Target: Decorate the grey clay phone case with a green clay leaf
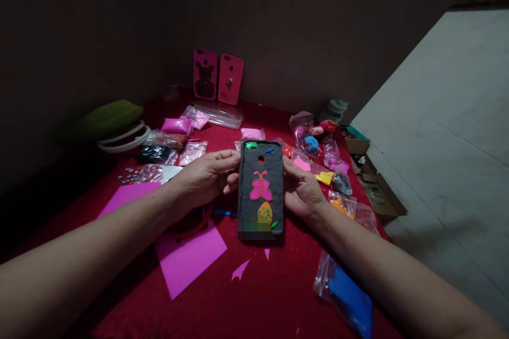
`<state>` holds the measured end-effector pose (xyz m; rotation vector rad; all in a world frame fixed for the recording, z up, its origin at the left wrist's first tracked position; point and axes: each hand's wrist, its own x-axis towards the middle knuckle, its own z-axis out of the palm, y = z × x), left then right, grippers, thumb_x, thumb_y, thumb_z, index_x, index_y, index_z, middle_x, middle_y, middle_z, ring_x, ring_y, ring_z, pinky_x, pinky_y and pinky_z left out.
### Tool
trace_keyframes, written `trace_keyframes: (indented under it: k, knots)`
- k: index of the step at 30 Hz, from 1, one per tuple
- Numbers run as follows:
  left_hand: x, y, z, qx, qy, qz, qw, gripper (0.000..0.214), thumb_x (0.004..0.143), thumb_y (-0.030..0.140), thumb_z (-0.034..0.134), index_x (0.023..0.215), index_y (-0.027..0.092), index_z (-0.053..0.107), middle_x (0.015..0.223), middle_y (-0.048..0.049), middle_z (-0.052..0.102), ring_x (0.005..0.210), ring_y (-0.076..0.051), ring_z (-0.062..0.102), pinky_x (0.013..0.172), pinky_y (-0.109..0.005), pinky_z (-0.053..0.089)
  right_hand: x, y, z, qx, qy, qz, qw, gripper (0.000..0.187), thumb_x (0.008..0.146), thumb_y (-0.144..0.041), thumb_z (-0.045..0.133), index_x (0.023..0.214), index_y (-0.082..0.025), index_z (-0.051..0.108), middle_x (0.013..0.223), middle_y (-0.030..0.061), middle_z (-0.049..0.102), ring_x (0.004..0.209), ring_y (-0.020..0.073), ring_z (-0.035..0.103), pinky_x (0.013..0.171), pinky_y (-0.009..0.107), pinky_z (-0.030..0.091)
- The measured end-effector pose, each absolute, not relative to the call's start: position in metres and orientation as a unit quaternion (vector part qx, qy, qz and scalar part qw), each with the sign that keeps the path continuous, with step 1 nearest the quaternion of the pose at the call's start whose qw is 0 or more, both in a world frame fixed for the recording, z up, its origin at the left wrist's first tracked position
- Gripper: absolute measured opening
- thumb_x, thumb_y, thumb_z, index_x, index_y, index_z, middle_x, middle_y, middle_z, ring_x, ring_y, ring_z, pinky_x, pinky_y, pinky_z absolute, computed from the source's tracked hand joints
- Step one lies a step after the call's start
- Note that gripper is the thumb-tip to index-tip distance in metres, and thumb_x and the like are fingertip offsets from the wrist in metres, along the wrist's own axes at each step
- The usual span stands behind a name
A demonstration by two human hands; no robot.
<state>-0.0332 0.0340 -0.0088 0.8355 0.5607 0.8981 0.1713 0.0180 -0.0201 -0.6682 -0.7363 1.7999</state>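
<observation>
A dark grey phone case (246, 185) stands upright in front of me, its back facing the camera. On it are a pink butterfly (261, 189) with an orange outline, an orange shape with green dots (265, 213), a green piece at the top and a small blue cross. A blurred patch covers its lower left part. My left hand (217, 172) grips the case's left edge, thumb near the top. Along the right edge, my right hand (302, 188) holds it too, with some fingers hidden behind. Pink scraps (240, 270) lie on the red cloth below.
Two pink phone cases (230, 79) lean at the back wall. Bags of coloured clay surround the work area, with a blue bag (350, 294) at front right. Pink sheets (191, 262) and beads (139, 175) lie at left. Cardboard boxes (377, 190) stand beyond the table's right edge.
</observation>
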Motion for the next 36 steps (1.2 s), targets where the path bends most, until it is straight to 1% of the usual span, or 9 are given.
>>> trace_keyframes:
  k: [3, 6, 10, 15, 21, 26, 28, 31, 36]
  knots:
    - [-0.0331, 0.0338, -0.0086, 0.385, 0.257, 0.414, 0.784, 0.016, 0.087, 0.024, 0.073, 0.077, 0.013, 0.067, 0.05, 0.0021, 0.05, 0.042, -0.008, 0.043, 0.038, -0.016, 0.04, 0.1717, 0.0176, -0.0199, -0.264, -0.319, 0.745, 0.523, 0.019, 0.082, -0.028, 0.076, 0.098, -0.019, 0.075, 0.101, 0.0047, 0.079, 0.093, 0.0214, 0.072, 0.095, 0.04, 0.055]
    - [-0.0331, 0.0338, -0.0093, 0.385, 0.253, 0.416, 0.784, 0.017, 0.085, 0.024, 0.075, 0.077, 0.012, 0.068, 0.051, 0.0019, 0.051, 0.043, -0.008, 0.044, 0.039, -0.016, 0.04, 0.172, 0.0174, -0.0194, -0.256, -0.325, 0.744, 0.525, 0.018, 0.081, -0.027, 0.077, 0.098, -0.02, 0.075, 0.1, 0.0033, 0.08, 0.093, 0.0207, 0.072, 0.096, 0.04, 0.055]
    - [-0.0332, 0.0345, -0.0107, 0.389, 0.247, 0.419, 0.783, 0.015, 0.086, 0.024, 0.074, 0.082, 0.011, 0.07, 0.056, 0.0011, 0.053, 0.045, -0.008, 0.046, 0.04, -0.016, 0.042, 0.1729, 0.0189, -0.0196, -0.271, -0.338, 0.739, 0.516, 0.021, 0.08, -0.028, 0.076, 0.099, -0.02, 0.075, 0.102, 0.0054, 0.079, 0.096, 0.0223, 0.072, 0.102, 0.044, 0.052]
    - [-0.0333, 0.0347, -0.0106, 0.393, 0.242, 0.415, 0.784, 0.014, 0.089, 0.022, 0.07, 0.081, 0.011, 0.07, 0.056, 0.0, 0.053, 0.045, -0.009, 0.047, 0.041, -0.016, 0.044, 0.1736, 0.0207, -0.0206, -0.282, -0.346, 0.738, 0.506, 0.024, 0.081, -0.03, 0.074, 0.103, -0.021, 0.075, 0.108, 0.0068, 0.079, 0.102, 0.0242, 0.071, 0.106, 0.048, 0.049]
    - [-0.0325, 0.0352, -0.0102, 0.389, 0.244, 0.413, 0.786, 0.013, 0.09, 0.021, 0.069, 0.082, 0.01, 0.07, 0.054, 0.0, 0.052, 0.045, -0.009, 0.047, 0.041, -0.016, 0.044, 0.1722, 0.02, -0.0174, -0.272, -0.363, 0.741, 0.494, 0.023, 0.083, -0.032, 0.073, 0.104, -0.021, 0.075, 0.108, 0.0054, 0.079, 0.102, 0.024, 0.072, 0.106, 0.047, 0.051]
    - [-0.0334, 0.0351, -0.0106, 0.387, 0.247, 0.411, 0.788, 0.014, 0.091, 0.021, 0.067, 0.082, 0.011, 0.07, 0.052, 0.0007, 0.052, 0.043, -0.008, 0.047, 0.041, -0.016, 0.045, 0.172, 0.019, -0.0163, -0.248, -0.368, 0.75, 0.49, 0.019, 0.085, -0.032, 0.072, 0.101, -0.023, 0.074, 0.112, 0.0068, 0.079, 0.105, 0.0273, 0.072, 0.106, 0.053, 0.051]
    - [-0.0338, 0.0348, -0.0107, 0.387, 0.247, 0.408, 0.789, 0.014, 0.091, 0.021, 0.066, 0.081, 0.011, 0.069, 0.052, 0.0009, 0.052, 0.043, -0.008, 0.048, 0.041, -0.016, 0.045, 0.1723, 0.0189, -0.0166, -0.253, -0.371, 0.747, 0.49, 0.02, 0.084, -0.032, 0.072, 0.102, -0.023, 0.074, 0.111, 0.0063, 0.078, 0.105, 0.027, 0.072, 0.105, 0.052, 0.052]
    - [-0.0339, 0.0351, -0.0107, 0.388, 0.248, 0.406, 0.79, 0.015, 0.092, 0.021, 0.065, 0.08, 0.011, 0.069, 0.051, 0.001, 0.051, 0.042, -0.008, 0.048, 0.041, -0.016, 0.045, 0.1724, 0.0185, -0.0163, -0.268, -0.37, 0.739, 0.496, 0.022, 0.083, -0.03, 0.072, 0.104, -0.023, 0.075, 0.108, 0.0046, 0.079, 0.102, 0.0242, 0.072, 0.104, 0.046, 0.053]
    - [-0.0343, 0.0357, -0.0107, 0.392, 0.252, 0.404, 0.787, 0.018, 0.094, 0.02, 0.062, 0.078, 0.011, 0.068, 0.051, 0.0006, 0.051, 0.042, -0.009, 0.048, 0.04, -0.015, 0.044, 0.1718, 0.0175, -0.0137, -0.296, -0.368, 0.733, 0.489, 0.021, 0.082, -0.03, 0.072, 0.102, -0.023, 0.075, 0.108, 0.0052, 0.079, 0.102, 0.0245, 0.072, 0.105, 0.048, 0.052]
